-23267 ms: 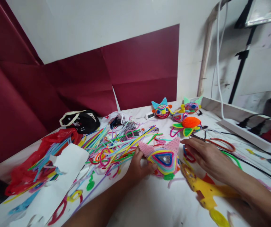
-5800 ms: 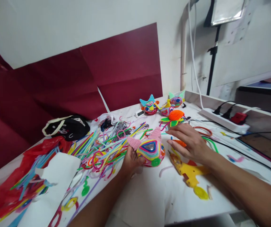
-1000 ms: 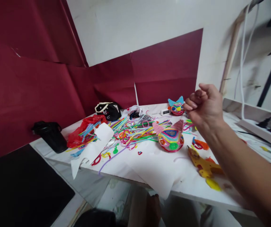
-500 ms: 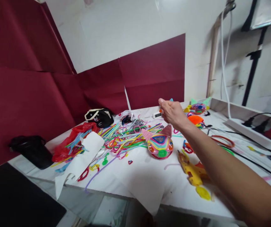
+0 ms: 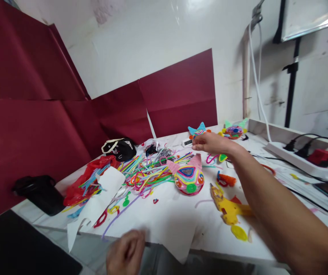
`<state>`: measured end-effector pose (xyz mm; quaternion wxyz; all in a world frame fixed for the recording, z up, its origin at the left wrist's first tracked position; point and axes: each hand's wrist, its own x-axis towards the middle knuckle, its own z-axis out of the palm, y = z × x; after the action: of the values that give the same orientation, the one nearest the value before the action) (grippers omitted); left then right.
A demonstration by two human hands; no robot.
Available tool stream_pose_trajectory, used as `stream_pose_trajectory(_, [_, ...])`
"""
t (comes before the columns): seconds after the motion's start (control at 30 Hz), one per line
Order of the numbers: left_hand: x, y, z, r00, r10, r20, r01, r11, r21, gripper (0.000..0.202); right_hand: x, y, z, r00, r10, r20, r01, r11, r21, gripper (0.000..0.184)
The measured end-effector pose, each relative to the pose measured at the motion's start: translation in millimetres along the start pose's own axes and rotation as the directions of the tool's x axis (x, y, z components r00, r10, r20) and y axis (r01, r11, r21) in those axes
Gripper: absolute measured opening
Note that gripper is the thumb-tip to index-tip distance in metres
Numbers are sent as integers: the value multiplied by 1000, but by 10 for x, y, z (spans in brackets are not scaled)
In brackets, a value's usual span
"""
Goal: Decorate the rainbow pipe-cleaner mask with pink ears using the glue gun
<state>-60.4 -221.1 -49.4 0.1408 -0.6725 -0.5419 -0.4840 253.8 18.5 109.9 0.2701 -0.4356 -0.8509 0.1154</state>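
My right hand reaches over the back of the table, its fingers pointing left and loosely bent, with nothing visible in them. Just behind it sits a small cat-like head with blue ears, partly hidden by the hand. A white digital timer lies at the fingertips. My left hand, a little blurred, is curled closed at the table's front edge, and no object shows in it. Between the hands stands a round, colourful cat head with pink ears. A yellow glue gun rests below my right forearm.
Pipe cleaners are heaped at the middle left beside a red plastic bag and a black pouch. White paper overhangs the front edge. A green-eared head and a power strip stand right.
My right hand has loosened from a fist and dropped slightly, uncovering the blue-eared head. My left hand has come into view at the bottom. The whole view has shifted a little.
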Motion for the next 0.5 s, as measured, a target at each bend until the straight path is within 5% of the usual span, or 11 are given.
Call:
stream_pose_trajectory(0.1, [690,-25,118,991,99,-89,-111,985,-135,19,-14,5,-9,1000,8,29,-7,999,-42,14])
stream_pose_trajectory(0.23, [1428,-33,481,992,-116,50,126,891,-436,23,-24,-3,3,999,17,34,-14,997,-81,16])
stream_pose_trajectory(0.33, [1764,-141,829,956,-226,189,294,757,-583,31,-33,-7,-9,1000,16,23,-14,995,-100,17])
stream_pose_trajectory(0.5, [2035,-372,1379,915,-331,232,398,638,-659,29,-167,-125,-192,998,-39,-58,32,994,-109,20])
